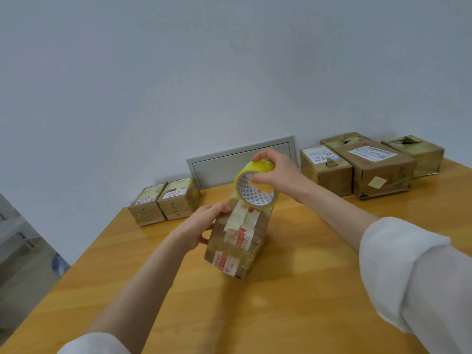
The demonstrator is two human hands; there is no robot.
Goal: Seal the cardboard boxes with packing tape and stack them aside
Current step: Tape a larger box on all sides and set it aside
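Note:
A small cardboard box (236, 241) with old tape and red-printed labels sits in the middle of the wooden table (293, 290). My left hand (201, 223) grips its far left edge, fingers curled over the top. My right hand (277, 169) holds a yellow roll of packing tape (255, 187) just above the box's far end, thumb and fingers pinching the roll's rim. A strip of tape seems to run from the roll down to the box top.
Two small taped boxes (164, 200) stand side by side at the table's back left. Several larger boxes (370, 167) sit at the back right by the wall. A grey wall panel (242, 159) is behind the table. The table's left edge drops to the floor.

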